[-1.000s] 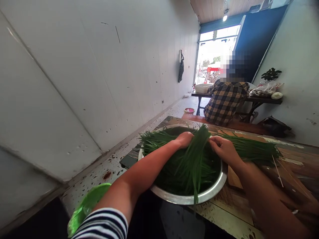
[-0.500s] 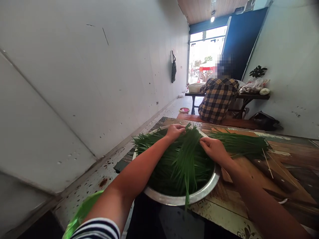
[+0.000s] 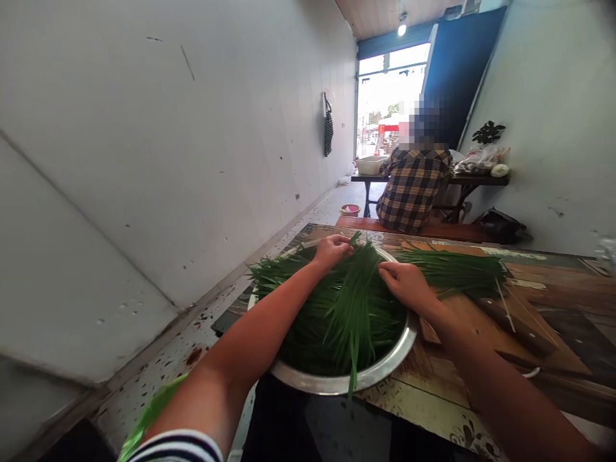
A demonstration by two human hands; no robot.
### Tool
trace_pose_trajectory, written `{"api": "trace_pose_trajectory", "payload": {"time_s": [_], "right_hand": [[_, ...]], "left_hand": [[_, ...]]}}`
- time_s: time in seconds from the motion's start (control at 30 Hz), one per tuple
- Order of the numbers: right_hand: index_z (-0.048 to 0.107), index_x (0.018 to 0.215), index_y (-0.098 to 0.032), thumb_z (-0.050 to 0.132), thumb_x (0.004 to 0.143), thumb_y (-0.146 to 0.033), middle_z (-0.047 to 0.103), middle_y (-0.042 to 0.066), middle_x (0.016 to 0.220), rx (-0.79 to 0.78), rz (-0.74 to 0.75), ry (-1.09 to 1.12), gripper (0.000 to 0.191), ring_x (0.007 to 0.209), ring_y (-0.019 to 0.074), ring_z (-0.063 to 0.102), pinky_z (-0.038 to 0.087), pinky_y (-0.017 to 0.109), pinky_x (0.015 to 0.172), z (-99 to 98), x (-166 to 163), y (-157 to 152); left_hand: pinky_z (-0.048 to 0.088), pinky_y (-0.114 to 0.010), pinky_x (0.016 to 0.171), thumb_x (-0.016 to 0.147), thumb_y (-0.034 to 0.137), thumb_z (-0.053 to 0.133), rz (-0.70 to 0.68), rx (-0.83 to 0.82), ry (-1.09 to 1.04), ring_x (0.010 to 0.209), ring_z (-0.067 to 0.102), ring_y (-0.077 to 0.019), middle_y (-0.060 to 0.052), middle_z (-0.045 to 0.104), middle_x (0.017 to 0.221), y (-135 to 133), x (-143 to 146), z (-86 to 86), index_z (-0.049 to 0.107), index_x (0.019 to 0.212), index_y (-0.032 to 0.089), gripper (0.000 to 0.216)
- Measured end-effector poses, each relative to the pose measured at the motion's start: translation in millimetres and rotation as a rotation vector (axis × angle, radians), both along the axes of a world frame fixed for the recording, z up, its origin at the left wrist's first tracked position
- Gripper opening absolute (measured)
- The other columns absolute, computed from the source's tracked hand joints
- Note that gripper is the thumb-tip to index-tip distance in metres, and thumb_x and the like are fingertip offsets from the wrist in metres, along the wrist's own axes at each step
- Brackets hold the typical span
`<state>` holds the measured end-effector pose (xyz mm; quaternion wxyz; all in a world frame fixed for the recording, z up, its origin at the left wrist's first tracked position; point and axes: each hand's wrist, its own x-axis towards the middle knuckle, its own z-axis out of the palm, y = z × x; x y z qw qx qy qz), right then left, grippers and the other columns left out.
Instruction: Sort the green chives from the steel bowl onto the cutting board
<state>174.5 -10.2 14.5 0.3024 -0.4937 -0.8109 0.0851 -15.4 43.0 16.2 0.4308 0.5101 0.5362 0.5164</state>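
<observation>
A wide metal basin [image 3: 332, 385] full of long green garlic chives stands in front of me. Over its far rim, my left hand [image 3: 333, 250] is closed with fingertips pinching the upper end of a bunch of garlic chives [image 3: 355, 301]. My right hand [image 3: 403, 279] grips the right side of the same bunch, thumb and fingers pressed together. From between my hands the leaves fan down toward me, and some hang over the near rim. Right of the basin, more garlic chives [image 3: 452, 268] lie in a pile on the table.
On the table's right side are wooden boards [image 3: 462, 321], a dark riveted handle [image 3: 517, 324] and thin sticks [image 3: 505, 305]. A green bag [image 3: 154, 407] is at lower left. Beyond a bench [image 3: 359, 223], a person in a plaid shirt [image 3: 414, 186] sits at another table.
The view has shifted slightly, so everything sits a little further left. Both hands keep hold of the bunch, with hardly any movement relative to the basin.
</observation>
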Motion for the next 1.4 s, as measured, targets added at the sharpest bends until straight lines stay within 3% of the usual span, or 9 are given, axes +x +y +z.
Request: {"api": "trace_pose_trajectory", "payload": {"time_s": [0.17,0.4,0.5,0.83,1.03,1.23,1.4], "right_hand": [[0.072,0.088,-0.022,0.042,0.083,-0.026,0.073,0.005,0.086,-0.042,-0.005,-0.032,0.03,0.075,0.0178,0.064,0.042,0.026,0.065,4.5,-3.0,-5.0],[0.07,0.09,-0.022,0.041,0.086,-0.03,0.072,0.003,0.085,0.02,0.013,0.017,0.03,0.073,0.015,0.062,0.04,0.024,0.066,-28.9,12.2,15.3],[0.07,0.094,-0.024,0.044,0.085,-0.032,0.073,0.003,0.088,0.03,0.014,0.039,0.029,0.077,0.0169,0.064,0.043,0.026,0.07,-36.5,15.4,22.1],[0.072,0.092,-0.021,0.045,0.083,-0.034,0.073,0.005,0.084,-0.026,0.024,0.068,0.031,0.072,0.0177,0.065,0.045,0.027,0.066,-19.7,8.3,11.5],[0.072,0.089,-0.021,0.044,0.083,-0.033,0.073,0.005,0.079,-0.017,0.01,0.044,0.031,0.067,0.0174,0.064,0.044,0.027,0.063,-18.1,7.9,11.1],[0.072,0.088,-0.02,0.044,0.083,-0.033,0.073,0.005,0.082,-0.025,0.008,0.03,0.032,0.07,0.018,0.065,0.044,0.027,0.065,-17.2,7.7,10.4],[0.072,0.089,-0.021,0.044,0.083,-0.031,0.073,0.005,0.086,-0.021,-0.014,0.011,0.031,0.075,0.0176,0.065,0.044,0.026,0.068,-18.3,7.9,11.3]], "left_hand": [[0.042,-0.019,0.05,0.063,0.013,0.066,-0.01,-0.033,-0.033,0.046,0.052,-0.0056,-0.002,0.066,0.062,-1.3,-2.2,0.3,0.059,0.077,0.012,0.016],[0.039,-0.018,0.047,0.063,0.023,0.069,-0.028,0.014,-0.003,0.048,0.052,-0.0061,-0.004,0.068,0.066,27.9,-7.0,-31.0,0.062,0.081,0.011,0.023],[0.04,-0.018,0.048,0.064,0.025,0.07,-0.038,0.028,-0.014,0.049,0.053,-0.0064,-0.005,0.069,0.069,33.4,-7.1,-36.4,0.063,0.084,0.01,0.026],[0.039,-0.018,0.048,0.064,0.015,0.067,-0.024,-0.015,-0.122,0.05,0.052,-0.0055,-0.002,0.066,0.066,15.3,-1.5,-15.3,0.064,0.084,0.009,0.021],[0.037,-0.017,0.047,0.063,0.014,0.067,-0.009,0.001,-0.116,0.05,0.051,-0.0052,-0.002,0.066,0.065,14.2,-0.8,-13.3,0.066,0.084,0.009,0.021],[0.04,-0.018,0.051,0.065,0.017,0.066,-0.012,0.039,-0.037,0.052,0.052,-0.0057,-0.004,0.067,0.068,15.5,-1.7,-15.4,0.069,0.087,0.008,0.024],[0.046,-0.022,0.061,0.065,0.019,0.066,-0.018,0.21,0.203,0.058,0.057,-0.0095,-0.005,0.07,0.071,22.3,-4.3,-24.7,0.073,0.086,0.01,0.024]]}}
